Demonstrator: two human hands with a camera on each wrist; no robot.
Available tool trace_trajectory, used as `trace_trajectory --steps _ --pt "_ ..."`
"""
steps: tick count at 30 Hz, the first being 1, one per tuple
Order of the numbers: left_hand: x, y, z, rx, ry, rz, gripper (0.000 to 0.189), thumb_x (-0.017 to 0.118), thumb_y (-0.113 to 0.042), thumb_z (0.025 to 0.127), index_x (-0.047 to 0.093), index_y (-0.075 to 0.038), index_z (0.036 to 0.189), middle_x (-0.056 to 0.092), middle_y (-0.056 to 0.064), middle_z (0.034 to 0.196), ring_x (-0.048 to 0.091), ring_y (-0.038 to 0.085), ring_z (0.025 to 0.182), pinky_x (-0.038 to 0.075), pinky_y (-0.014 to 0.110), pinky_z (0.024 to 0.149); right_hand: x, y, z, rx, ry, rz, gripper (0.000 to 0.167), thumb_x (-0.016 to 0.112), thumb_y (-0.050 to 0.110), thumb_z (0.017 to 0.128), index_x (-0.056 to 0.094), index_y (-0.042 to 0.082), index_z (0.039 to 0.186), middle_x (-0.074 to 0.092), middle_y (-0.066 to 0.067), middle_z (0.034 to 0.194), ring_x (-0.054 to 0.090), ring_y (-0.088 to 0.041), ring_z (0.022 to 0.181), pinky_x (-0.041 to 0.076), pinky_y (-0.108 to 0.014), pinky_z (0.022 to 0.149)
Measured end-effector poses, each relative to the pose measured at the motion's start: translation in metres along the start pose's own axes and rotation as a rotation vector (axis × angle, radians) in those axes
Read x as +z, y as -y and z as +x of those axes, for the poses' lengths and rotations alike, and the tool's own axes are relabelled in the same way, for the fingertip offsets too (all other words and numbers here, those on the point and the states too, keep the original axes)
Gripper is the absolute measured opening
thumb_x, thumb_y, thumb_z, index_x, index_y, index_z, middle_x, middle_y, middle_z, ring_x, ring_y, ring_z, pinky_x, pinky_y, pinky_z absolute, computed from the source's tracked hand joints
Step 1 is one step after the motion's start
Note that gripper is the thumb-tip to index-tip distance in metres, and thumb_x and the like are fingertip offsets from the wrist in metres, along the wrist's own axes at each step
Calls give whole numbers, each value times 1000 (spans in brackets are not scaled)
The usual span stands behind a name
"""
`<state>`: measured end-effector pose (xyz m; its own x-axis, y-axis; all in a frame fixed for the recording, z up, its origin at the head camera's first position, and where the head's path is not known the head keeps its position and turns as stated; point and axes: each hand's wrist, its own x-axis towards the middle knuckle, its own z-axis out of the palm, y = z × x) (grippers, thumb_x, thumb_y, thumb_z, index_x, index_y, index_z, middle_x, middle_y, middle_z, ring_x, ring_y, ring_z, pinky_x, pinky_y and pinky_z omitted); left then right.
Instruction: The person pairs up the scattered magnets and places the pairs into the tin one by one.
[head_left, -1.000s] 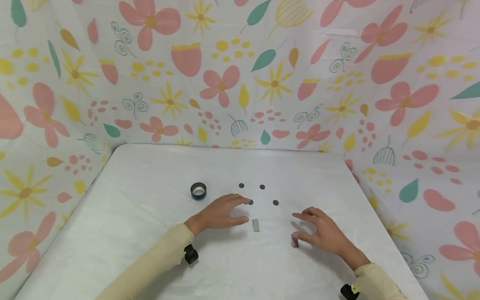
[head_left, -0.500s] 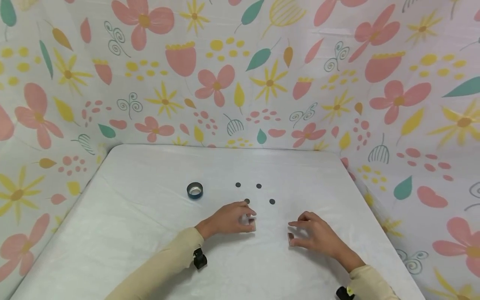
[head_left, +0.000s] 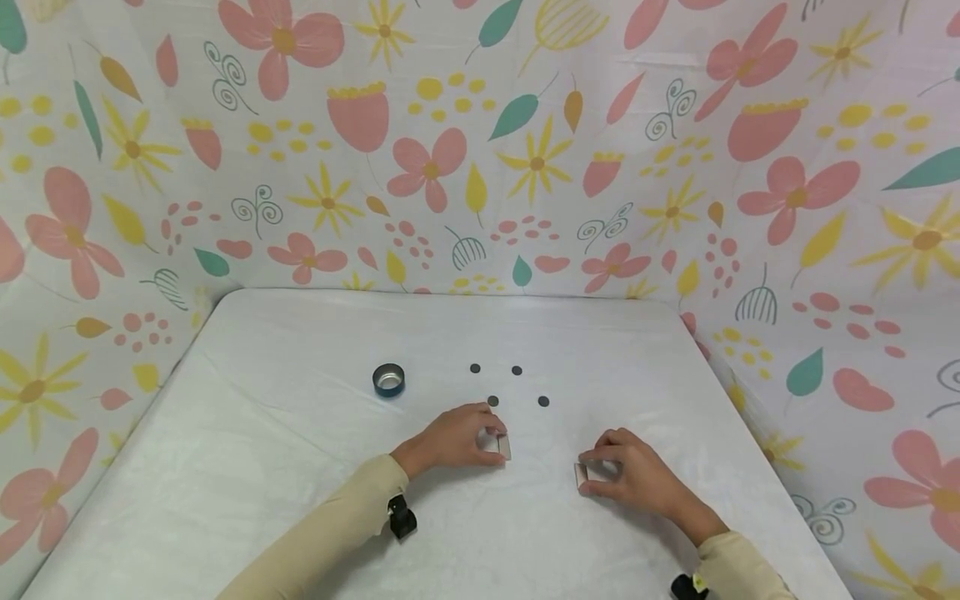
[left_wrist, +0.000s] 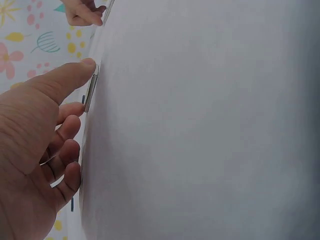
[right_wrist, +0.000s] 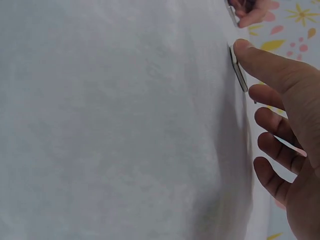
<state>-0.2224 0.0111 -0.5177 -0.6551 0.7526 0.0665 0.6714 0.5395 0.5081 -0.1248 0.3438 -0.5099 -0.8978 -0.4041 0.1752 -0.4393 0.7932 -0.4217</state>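
Note:
My left hand (head_left: 453, 437) pinches a small flat silver bar (head_left: 505, 447) by its two ends, between thumb and index finger. In the left wrist view this bar (left_wrist: 90, 93) lies low at the tabletop, and the other fingers are loosely bent. To the right, my right hand (head_left: 637, 471) has its thumb and index finger at the two ends of a similar silver bar (head_left: 581, 476). The right wrist view shows that bar (right_wrist: 238, 70) slightly tilted against the cloth, thumb on its far end. The two bars are apart.
Beyond the hands, several dark round discs (head_left: 543, 402) lie on the white cloth-covered table (head_left: 300, 500). A shallow round tin (head_left: 388, 381) with a dark blue side stands left of them. Floral-patterned curtains (head_left: 480, 167) enclose the back and sides.
My left hand has come down toward me and taken the left bar between thumb and index finger. The right index finger has closed in on the right bar. Discs and tin stay put.

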Motion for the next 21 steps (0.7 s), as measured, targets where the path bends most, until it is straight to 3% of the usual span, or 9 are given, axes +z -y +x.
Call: trace_trajectory --steps 6,21 --pt "-2 0 0 1 4 3 37 82 -46 86 75 -22 113 55 -12 96 50 5 86 45 20 76 1 -1 -1 17 23 7 42 84 53 80 81 22 108 60 16 99 49 -4 87 45 -27 72" --pt "-2 -5 5 14 25 50 32 79 -42 88 75 -22 112 55 -14 93 48 5 88 44 20 76 5 -1 -1 -44 -27 9 35 87 43 81 81 19 105 61 14 99 52 -5 89 48 -27 73"
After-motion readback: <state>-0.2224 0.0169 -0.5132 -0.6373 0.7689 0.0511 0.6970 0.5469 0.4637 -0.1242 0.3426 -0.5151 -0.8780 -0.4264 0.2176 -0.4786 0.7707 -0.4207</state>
